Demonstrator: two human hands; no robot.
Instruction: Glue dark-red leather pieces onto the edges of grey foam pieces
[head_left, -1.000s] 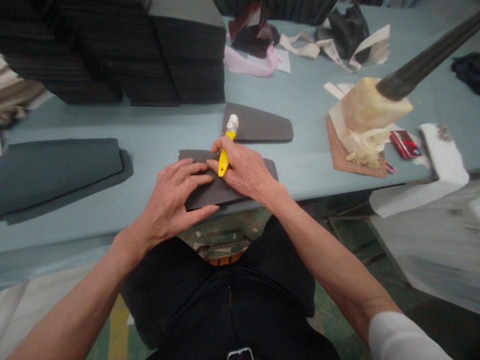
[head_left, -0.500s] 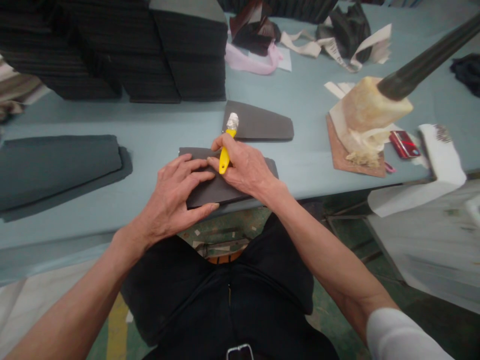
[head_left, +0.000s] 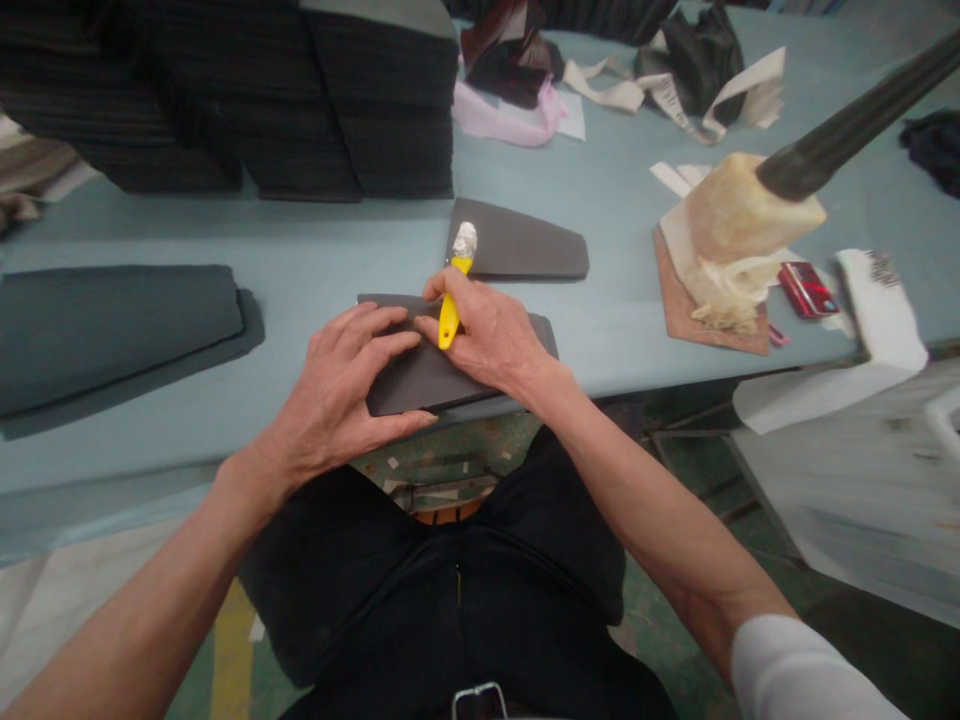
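In the head view, a dark grey flat piece [head_left: 412, 382] lies at the table's front edge under both hands. My left hand [head_left: 341, 375] rests on its left part, fingers spread, the thumb along the near edge. Between the thumb and fingers of my right hand [head_left: 495, 335] is a yellow-handled brush [head_left: 449, 318]. Its head, wrapped in something whitish or silvery, points away from me. The right hand also presses on the grey piece, covering its middle. Just beyond lies a similar grey tapered piece [head_left: 525, 240], its left end partly behind the brush.
Tall stacks of dark pieces [head_left: 397, 110] stand at the back left. Dark green-grey pieces [head_left: 120, 340] lie on the left. To the right are a yellowish block-shaped container [head_left: 742, 215] with a dark tube, a small red object [head_left: 808, 290] and a white strip [head_left: 881, 310].
My left hand's fingers have shifted slightly left and drawn back a little on the grey piece. The right hand and the brush have stayed nearly still.
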